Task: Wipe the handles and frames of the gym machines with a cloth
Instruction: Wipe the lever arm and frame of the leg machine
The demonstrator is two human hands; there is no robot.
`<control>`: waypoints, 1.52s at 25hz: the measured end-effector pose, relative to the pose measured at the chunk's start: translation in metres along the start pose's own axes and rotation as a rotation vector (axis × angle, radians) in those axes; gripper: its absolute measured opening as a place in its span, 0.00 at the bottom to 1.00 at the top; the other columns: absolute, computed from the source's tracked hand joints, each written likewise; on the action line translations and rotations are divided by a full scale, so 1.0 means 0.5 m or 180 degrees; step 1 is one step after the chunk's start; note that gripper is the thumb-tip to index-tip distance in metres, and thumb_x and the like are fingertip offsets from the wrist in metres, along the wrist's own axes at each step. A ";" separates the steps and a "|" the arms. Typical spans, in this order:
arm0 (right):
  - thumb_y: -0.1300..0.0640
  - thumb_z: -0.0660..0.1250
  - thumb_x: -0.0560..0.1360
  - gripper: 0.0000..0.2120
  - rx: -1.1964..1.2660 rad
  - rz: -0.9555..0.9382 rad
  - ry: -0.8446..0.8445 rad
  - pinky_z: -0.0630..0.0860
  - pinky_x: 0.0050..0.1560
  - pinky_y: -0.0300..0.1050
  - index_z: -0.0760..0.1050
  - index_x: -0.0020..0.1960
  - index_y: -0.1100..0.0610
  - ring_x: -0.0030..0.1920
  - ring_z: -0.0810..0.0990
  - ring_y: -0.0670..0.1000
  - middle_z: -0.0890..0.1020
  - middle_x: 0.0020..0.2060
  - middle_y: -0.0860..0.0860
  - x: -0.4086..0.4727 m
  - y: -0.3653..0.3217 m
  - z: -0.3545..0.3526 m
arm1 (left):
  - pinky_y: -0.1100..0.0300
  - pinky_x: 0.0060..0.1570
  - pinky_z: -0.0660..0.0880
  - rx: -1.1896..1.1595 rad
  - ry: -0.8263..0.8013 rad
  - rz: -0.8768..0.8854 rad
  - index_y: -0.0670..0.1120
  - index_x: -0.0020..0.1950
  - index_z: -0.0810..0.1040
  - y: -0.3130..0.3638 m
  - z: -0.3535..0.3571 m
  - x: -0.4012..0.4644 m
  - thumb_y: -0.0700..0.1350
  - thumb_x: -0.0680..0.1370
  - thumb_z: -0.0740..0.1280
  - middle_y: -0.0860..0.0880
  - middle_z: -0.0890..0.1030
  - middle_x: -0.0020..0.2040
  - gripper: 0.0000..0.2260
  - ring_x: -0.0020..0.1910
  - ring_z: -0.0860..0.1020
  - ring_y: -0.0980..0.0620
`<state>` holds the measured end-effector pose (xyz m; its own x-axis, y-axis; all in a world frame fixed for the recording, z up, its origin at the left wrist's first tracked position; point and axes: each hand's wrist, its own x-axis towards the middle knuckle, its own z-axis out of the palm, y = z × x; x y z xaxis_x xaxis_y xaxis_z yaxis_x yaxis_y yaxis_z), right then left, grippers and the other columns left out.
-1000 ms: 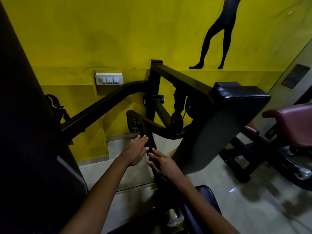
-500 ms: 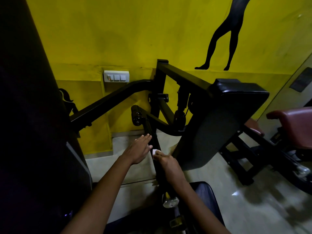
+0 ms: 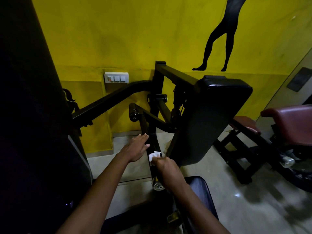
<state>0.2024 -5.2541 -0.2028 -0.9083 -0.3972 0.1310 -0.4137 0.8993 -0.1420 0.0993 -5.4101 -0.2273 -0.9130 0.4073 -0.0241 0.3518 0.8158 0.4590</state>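
A black gym machine stands before me, with a slanted black arm bar (image 3: 148, 132) running from a roller pad (image 3: 133, 112) down to a chrome end cap (image 3: 157, 184). My right hand (image 3: 167, 169) grips a small white cloth (image 3: 154, 157) and presses it against this bar, low on its length. My left hand (image 3: 136, 149) is flat with straight fingers, its fingertips touching the bar just above the cloth. The machine's black back pad (image 3: 207, 119) leans to the right of the bar.
A yellow wall with a switch plate (image 3: 116, 78) and black silhouette figures lies behind. A dark panel (image 3: 25, 115) fills the left side. The dark seat (image 3: 200, 193) is below my right arm. A maroon-padded machine (image 3: 290, 122) stands at the right on the pale floor.
My right hand has slid down the bar toward me, and the white cloth now shows at its fingertips. My left hand stays flat against the bar.
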 end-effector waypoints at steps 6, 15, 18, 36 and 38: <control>0.63 0.72 0.57 0.15 -0.0416 -0.0144 0.0035 0.73 0.31 0.40 0.73 0.41 0.55 0.40 0.83 0.53 0.82 0.37 0.51 -0.022 -0.012 -0.029 | 0.50 0.75 0.53 -0.0030 0.0020 -0.0031 0.44 0.78 0.55 0.002 0.002 0.001 0.50 0.84 0.53 0.47 0.55 0.78 0.24 0.77 0.52 0.48; 0.67 0.72 0.56 0.12 -0.0266 -0.0146 0.0045 0.68 0.27 0.38 0.76 0.36 0.57 0.34 0.81 0.56 0.79 0.34 0.54 -0.010 -0.015 -0.034 | 0.50 0.75 0.53 0.0058 -0.0009 -0.0079 0.45 0.78 0.54 0.007 0.003 0.000 0.50 0.84 0.52 0.47 0.54 0.78 0.24 0.78 0.51 0.48; 0.65 0.76 0.53 0.12 -0.0383 -0.0233 0.0113 0.66 0.26 0.39 0.77 0.33 0.57 0.31 0.79 0.56 0.79 0.31 0.53 -0.016 -0.018 -0.042 | 0.50 0.75 0.53 0.0097 -0.0027 -0.0121 0.44 0.78 0.53 0.013 0.004 -0.003 0.49 0.84 0.52 0.47 0.54 0.79 0.23 0.78 0.51 0.47; 0.60 0.71 0.73 0.06 0.1484 0.0287 0.0258 0.78 0.46 0.41 0.82 0.49 0.57 0.45 0.80 0.48 0.79 0.46 0.51 0.047 0.067 -0.041 | 0.51 0.75 0.50 0.0191 0.0169 -0.0038 0.45 0.78 0.54 -0.037 -0.031 0.045 0.51 0.83 0.53 0.48 0.53 0.79 0.25 0.78 0.49 0.49; 0.57 0.71 0.73 0.06 0.1798 0.0693 0.0654 0.79 0.47 0.43 0.83 0.48 0.58 0.45 0.81 0.49 0.82 0.45 0.53 0.129 0.095 -0.025 | 0.52 0.75 0.49 0.0269 0.0181 0.0029 0.45 0.78 0.53 -0.060 -0.042 0.087 0.52 0.83 0.53 0.48 0.52 0.79 0.25 0.78 0.49 0.49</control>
<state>0.1249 -5.2347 -0.1887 -0.9681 -0.1228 0.2183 -0.2406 0.6978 -0.6746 0.0449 -5.4256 -0.2237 -0.9190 0.3930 0.0312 0.3742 0.8448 0.3825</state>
